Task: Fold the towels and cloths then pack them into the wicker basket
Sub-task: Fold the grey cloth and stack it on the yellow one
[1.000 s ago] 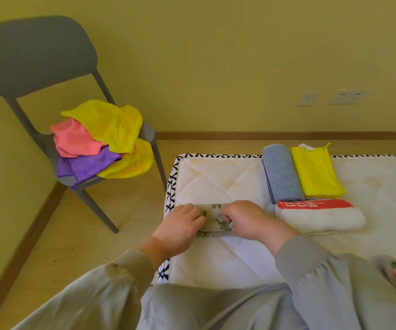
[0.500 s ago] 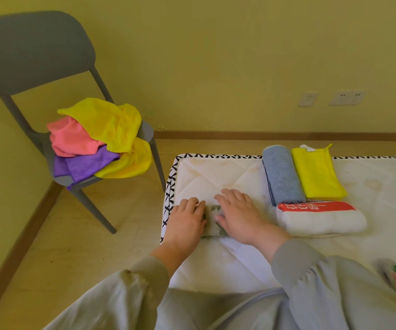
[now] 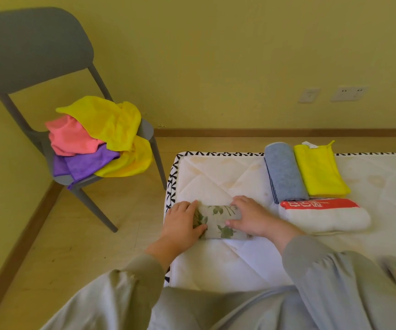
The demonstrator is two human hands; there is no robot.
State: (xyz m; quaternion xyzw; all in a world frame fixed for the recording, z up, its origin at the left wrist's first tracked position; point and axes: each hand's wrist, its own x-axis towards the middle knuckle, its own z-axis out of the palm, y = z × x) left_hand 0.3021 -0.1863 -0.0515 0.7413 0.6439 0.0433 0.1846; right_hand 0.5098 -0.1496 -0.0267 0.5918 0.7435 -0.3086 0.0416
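**Two grips bracketed a leaf-printed towel on the mattress**

The left grip [image 3: 182,222] and the right grip [image 3: 249,216] each curled round one end of the small beige leaf-printed towel [image 3: 218,221], with fingers over its far edge and thumbs on the near face. Holding it from both ends probably kept the thick bundle from springing open while its edges were squared. Whether it was rolled or folded flat could not be told. It lay near the front left corner of the white quilted mattress [image 3: 204,177], close to the person's lap, where both arms reached it easily.

Three finished pieces sat to the right, apart from the work. A blue-grey terry towel [image 3: 284,172] was rolled into a cylinder. Just beside it lay a flat yellow microfibre cloth [image 3: 318,171] with a hanging loop. A plump white towel with a red printed band [image 3: 323,216] lay in front of both. Grouped like that, they looked staged for packing, though no wicker basket was in view.

On the grey plastic chair [image 3: 30,48], a heap of limp yellow, pink and purple cloths [image 3: 96,139] lay crumpled and unfolded, apparently still awaiting their turn.
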